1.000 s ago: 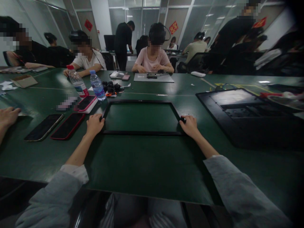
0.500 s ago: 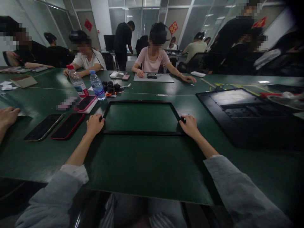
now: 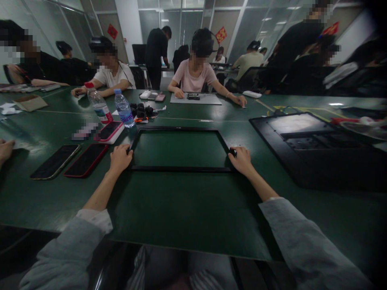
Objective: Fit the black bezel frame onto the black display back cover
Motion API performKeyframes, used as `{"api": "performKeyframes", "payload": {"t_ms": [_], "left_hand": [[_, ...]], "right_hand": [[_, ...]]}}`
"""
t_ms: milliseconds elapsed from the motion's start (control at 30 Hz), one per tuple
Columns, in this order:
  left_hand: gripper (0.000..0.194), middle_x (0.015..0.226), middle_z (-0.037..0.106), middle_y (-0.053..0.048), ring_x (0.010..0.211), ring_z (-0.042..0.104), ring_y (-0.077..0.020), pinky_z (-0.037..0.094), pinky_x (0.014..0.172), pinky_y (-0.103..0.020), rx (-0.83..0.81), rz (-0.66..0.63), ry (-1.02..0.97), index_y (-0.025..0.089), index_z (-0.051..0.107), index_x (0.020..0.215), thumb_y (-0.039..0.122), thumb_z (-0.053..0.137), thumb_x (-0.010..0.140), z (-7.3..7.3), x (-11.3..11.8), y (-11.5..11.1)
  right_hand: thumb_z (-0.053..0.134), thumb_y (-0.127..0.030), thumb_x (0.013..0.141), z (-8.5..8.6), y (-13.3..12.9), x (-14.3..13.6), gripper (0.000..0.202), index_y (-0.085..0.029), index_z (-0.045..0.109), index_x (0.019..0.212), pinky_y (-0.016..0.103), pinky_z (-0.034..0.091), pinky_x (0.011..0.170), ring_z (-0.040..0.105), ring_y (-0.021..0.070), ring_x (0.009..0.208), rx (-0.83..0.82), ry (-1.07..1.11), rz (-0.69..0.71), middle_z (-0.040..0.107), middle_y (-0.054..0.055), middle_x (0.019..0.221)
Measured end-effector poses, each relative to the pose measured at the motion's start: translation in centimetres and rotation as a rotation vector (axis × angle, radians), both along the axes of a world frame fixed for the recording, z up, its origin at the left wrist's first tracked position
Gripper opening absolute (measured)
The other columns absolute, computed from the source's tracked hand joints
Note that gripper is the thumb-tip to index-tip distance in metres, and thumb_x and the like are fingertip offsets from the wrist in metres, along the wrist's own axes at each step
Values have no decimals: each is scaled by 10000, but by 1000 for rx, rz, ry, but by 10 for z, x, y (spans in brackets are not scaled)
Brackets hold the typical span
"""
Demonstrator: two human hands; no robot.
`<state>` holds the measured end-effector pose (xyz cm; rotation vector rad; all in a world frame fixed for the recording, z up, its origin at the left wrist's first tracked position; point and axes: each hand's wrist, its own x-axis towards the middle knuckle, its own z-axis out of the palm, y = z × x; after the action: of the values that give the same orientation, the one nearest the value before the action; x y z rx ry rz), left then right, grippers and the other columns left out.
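A thin black rectangular frame (image 3: 181, 169) lies on the green table (image 3: 187, 209), with bare tabletop showing through its middle. My left hand (image 3: 121, 157) is closed around the frame's left side. At the opposite side, my right hand (image 3: 241, 159) grips the frame in the same way, fingers curled over the edge. Left of my left hand are a phone in a red case (image 3: 86, 160) and a dark phone with a light edge (image 3: 56, 162).
Two bottles, one red-capped (image 3: 101, 108) and one blue-capped (image 3: 124, 110), stand beyond my left hand near a pink-edged phone (image 3: 110, 131). A large black panel (image 3: 308, 157) lies at the right. People sit across the table; another person's hand (image 3: 6, 150) rests at the left edge.
My hands and the frame have not moved. The other person's hand at the left edge has drawn back leftward, and the hands of the person in white across the table have shifted left.
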<state>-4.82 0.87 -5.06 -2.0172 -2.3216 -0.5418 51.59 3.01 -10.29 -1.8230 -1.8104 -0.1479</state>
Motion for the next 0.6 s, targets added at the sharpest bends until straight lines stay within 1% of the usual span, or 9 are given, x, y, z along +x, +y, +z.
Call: {"api": "performKeyframes", "payload": {"t_ms": [200,600], "left_hand": [[441,1493,607,-145,1368,520,-367,474,1090,-586,14,-2,-9,191,643,1373,349,467,1000,1,2,-2],[442,1494,605,-132,1367,520,-364,478,1090,-575,-16,14,-16,224,643,1375,372,463,1000,2,1,-1]], "right_hand": [[480,-322,905,2,1,-1,438,-120,685,1235,555,418,1056,551,377,1206,8,1,12,662,226,1190],[474,-357,907,4,-2,-2,465,-118,682,1247,560,425,1050,530,386,1228,-9,31,1,640,233,1229]]}}
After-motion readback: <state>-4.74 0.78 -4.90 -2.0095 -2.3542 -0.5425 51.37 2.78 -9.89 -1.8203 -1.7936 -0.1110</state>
